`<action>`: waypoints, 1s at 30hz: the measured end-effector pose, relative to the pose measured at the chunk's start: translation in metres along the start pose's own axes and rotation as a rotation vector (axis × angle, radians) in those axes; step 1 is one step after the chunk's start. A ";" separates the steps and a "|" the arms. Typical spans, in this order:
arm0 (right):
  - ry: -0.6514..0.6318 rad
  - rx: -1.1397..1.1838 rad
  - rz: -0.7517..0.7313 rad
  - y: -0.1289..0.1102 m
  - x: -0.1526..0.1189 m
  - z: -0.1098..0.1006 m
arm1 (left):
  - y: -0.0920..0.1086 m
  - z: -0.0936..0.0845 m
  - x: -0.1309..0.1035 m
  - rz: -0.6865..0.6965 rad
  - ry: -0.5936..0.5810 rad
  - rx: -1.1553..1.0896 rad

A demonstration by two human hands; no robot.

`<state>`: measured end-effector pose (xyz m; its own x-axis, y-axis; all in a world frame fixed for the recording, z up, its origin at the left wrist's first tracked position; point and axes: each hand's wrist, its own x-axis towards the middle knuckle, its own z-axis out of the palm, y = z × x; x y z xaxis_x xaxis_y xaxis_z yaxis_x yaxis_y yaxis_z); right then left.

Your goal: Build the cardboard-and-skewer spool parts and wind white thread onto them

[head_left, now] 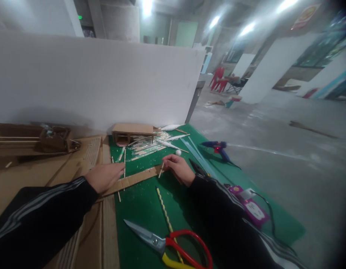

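My left hand lies palm down over the left part of a long cardboard strip, its fingers close together near a thin wooden stick. Whether it grips anything underneath is hidden. At the strip's right end, my right hand pinches a short wooden stick between thumb and fingertips. Another stick end shows below the strip. A small white ball sits just beyond my right hand. Scissors with red and yellow handles and a patterned pencil lie nearer to me.
Behind the hands are a cardboard box and loose sticks. To the right lie clear glue sticks, black-handled pliers, a blue glue gun and a purple power strip. Cardboard sheets cover the left side.
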<state>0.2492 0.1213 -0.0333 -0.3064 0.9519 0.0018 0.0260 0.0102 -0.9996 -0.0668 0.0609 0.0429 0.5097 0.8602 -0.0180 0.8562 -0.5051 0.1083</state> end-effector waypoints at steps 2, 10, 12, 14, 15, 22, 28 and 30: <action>-0.004 -0.005 0.003 -0.002 -0.001 0.000 | 0.005 -0.004 0.015 -0.020 0.044 -0.025; -0.019 -0.032 0.024 -0.009 -0.003 -0.001 | 0.026 -0.028 0.083 -0.115 0.232 -0.286; -0.021 -0.045 0.030 -0.009 -0.004 -0.003 | 0.031 -0.028 0.096 -0.142 0.281 -0.406; -0.023 -0.060 0.036 -0.009 -0.004 -0.004 | 0.036 -0.025 0.107 -0.169 0.326 -0.548; -0.024 -0.068 0.038 -0.010 -0.003 -0.005 | 0.038 -0.023 0.112 -0.185 0.349 -0.624; -0.032 -0.122 0.046 -0.013 -0.004 -0.007 | 0.052 -0.034 0.145 -0.225 0.634 -1.062; -0.044 -0.119 0.037 -0.014 -0.005 -0.008 | 0.033 -0.064 0.134 -0.227 0.824 -1.048; -0.043 -0.119 0.034 -0.013 -0.005 -0.008 | 0.021 -0.066 0.121 -0.238 0.768 -0.958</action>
<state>0.2580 0.1186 -0.0197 -0.3436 0.9384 -0.0361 0.1491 0.0166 -0.9887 0.0075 0.1585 0.1088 -0.1058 0.9047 0.4127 0.3503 -0.3545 0.8670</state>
